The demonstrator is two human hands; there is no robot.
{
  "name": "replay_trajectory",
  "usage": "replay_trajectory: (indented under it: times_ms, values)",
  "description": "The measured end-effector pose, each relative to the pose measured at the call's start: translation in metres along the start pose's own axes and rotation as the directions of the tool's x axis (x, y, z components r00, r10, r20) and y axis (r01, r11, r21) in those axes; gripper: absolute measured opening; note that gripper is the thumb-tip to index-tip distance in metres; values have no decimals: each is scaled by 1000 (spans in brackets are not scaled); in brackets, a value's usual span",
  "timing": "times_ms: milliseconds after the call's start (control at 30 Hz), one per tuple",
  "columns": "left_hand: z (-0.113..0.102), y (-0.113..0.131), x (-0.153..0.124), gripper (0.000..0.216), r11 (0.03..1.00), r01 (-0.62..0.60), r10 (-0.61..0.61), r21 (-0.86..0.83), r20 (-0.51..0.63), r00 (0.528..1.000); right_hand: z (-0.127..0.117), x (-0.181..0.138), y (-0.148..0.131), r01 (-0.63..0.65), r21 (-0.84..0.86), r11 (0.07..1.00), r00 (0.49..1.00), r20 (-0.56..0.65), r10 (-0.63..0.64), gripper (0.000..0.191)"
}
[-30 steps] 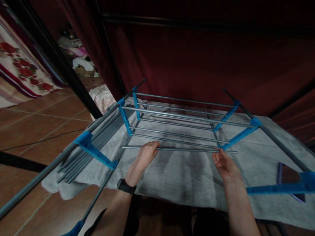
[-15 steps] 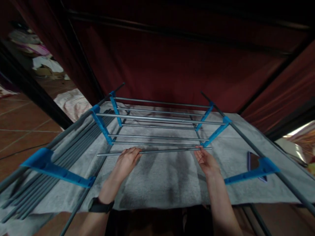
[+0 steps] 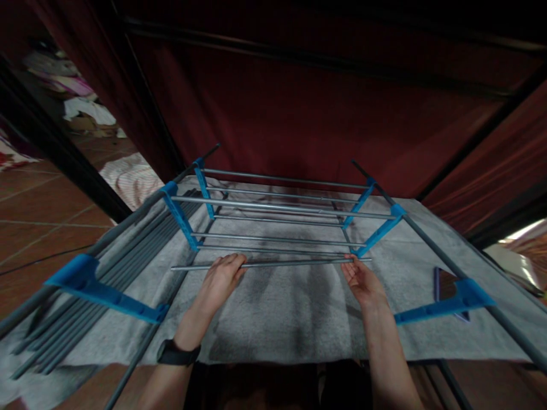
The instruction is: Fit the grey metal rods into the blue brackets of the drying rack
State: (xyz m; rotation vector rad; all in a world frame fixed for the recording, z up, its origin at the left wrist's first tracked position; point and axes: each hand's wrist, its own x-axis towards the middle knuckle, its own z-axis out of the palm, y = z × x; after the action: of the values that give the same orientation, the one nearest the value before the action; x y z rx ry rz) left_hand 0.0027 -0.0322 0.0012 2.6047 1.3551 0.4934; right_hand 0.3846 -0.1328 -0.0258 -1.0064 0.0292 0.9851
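A thin grey metal tube (image 3: 294, 263) lies crosswise between my hands, its left end sticking out past my left hand. My left hand (image 3: 224, 276) is closed round it from above, left of the middle. Near the right end, my right hand (image 3: 358, 276) pinches the tube with its fingertips, palm turned partly up. Just beyond stands a rack frame with several cross tubes (image 3: 277, 207) fitted into blue plastic brackets (image 3: 182, 216). Nearer to me, a left blue bracket (image 3: 106, 296) and a right blue bracket (image 3: 444, 304) sit on the side poles with no tube between them.
Several loose grey tubes (image 3: 115, 273) lie bundled at the left on the grey cloth (image 3: 273, 324). A phone (image 3: 447, 285) rests on the cloth behind the right bracket. A dark red curtain (image 3: 273, 114) hangs behind. Cloths (image 3: 128, 179) lie on the tiled floor at left.
The whole view has shifted slightly, so everything appears a little further right. Both hands keep their hold on the tube, which stays in about the same place relative to the rack.
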Motion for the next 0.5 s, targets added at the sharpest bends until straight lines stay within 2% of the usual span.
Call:
replay_trajectory:
  times_ms: [133, 333, 500]
  values:
    - [-1, 3, -2, 16, 1000, 12, -13, 15, 41, 999, -7, 3, -8, -20, -18, 1000, 999, -26, 19, 17]
    - [1, 5, -5, 16, 995, -7, 10, -99, 30, 999, -18, 11, -14, -12, -49, 999, 998, -59, 10, 22]
    - [-1, 8, -6, 13, 996, 40, -40, -78, 8, 999, -15, 10, -18, -37, -37, 999, 987, -159, 30, 26]
